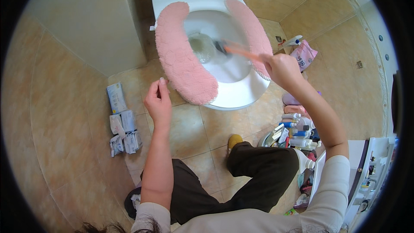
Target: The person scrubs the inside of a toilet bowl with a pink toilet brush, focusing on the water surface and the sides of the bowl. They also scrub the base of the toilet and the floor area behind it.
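My right hand (282, 69) grips the orange handle of a toilet brush (242, 52), blurred by motion. Its dark head lies inside the white toilet bowl (226, 71), to the right of the water in the bottom. Pink fleecy seat pads (182, 58) cover the left and right sides of the toilet seat (239, 94); the seat's front shows bare white. Just left of the left pad, my left hand (159, 98) is raised with its fingers curled and the thumb near the fingertips. Whether something small is pinched there I cannot tell.
Packs of wipes or tissues (124, 119) lie on the tiled floor by the left wall. Several bottles (299, 132) and a basin of items stand at the right, near a white cabinet (365, 174). A pink bag (304, 55) sits behind my right hand. A dark bin (131, 202) is at lower left.
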`<state>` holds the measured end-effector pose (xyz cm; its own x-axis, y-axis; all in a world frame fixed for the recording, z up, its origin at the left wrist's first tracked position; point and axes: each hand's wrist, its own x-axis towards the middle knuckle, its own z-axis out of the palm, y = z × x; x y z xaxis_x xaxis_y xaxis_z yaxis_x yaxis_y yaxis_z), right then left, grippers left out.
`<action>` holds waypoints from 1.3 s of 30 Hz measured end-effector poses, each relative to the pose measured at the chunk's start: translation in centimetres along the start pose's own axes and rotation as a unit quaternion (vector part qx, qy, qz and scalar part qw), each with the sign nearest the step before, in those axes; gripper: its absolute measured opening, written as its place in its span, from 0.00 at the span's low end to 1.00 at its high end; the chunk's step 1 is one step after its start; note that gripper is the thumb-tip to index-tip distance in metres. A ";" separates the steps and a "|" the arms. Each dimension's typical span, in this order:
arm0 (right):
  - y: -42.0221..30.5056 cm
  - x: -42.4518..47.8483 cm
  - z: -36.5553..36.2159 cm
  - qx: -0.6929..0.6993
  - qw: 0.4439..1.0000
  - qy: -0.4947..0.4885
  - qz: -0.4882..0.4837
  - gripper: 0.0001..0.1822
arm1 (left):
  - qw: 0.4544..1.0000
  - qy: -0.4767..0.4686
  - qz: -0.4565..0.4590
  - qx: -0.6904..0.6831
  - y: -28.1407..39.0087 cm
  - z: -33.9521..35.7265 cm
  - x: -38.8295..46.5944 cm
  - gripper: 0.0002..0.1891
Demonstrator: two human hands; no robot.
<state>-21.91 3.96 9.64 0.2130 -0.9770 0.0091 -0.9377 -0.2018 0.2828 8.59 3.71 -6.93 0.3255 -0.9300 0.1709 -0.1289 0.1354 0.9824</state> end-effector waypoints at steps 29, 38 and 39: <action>-13.2 -4.3 -3.8 0.591 0.778 0.169 0.132 0.16 | 0.991 0.109 -0.003 -0.071 -0.8 -3.1 2.1 0.14; -26.1 -0.7 2.7 0.366 0.922 0.121 0.036 0.24 | 0.989 0.095 -0.037 -0.105 -1.7 -4.9 3.6 0.14; -27.0 0.2 3.9 0.362 0.926 0.087 0.068 0.24 | 0.991 0.063 -0.055 -0.104 -1.7 -4.7 3.6 0.15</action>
<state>2.42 8.92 -1.72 0.0615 -0.9836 0.1698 -0.8843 -0.1326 -0.4477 14.38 1.69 -7.60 0.4437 -0.8944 0.0561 0.1064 0.1147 0.9877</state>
